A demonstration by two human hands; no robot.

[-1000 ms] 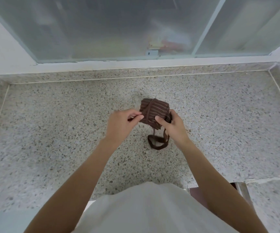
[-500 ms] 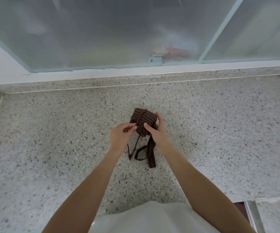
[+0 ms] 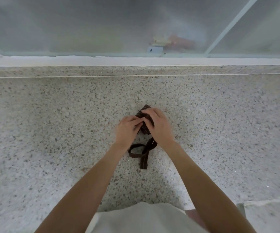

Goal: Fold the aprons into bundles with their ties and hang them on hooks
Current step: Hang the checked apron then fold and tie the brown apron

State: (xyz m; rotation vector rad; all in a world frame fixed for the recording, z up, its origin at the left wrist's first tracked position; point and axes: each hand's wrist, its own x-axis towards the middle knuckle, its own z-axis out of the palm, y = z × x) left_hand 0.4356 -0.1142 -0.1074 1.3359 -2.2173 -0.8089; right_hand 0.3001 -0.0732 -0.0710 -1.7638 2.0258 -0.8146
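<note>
Apron bundle [image 3: 145, 119], brown striped, sits on the speckled surface [image 3: 51, 132] directly under both hands, which meet over it. From what I see, left hand [image 3: 127, 130] has fingers curled in against the bundle's near-left side, fingertips tucked at the fabric, looks like it's pinching or working an end in; exact contact is hidden. Right hand [image 3: 157, 125] lies over the top of the bundle, fingers curled down round it, pinning it. Loose tie [image 3: 141, 153] trails out from under the right hand toward my side of the hands, one loop lying flat plus a short tail, not wrapped in. My read: we're in the tie-off step, bundle is rolled and wrapped, end being secured. Remaining tie looks like the hanging loop, but I can't confirm it's knotted. Next move calls for keeping the right hand's clamp on while the left finishes the tuck, otherwise the roll could spring open; then lift by the loop. No hooks visible from here, so hanging needs a turn away from this surface.
</note>
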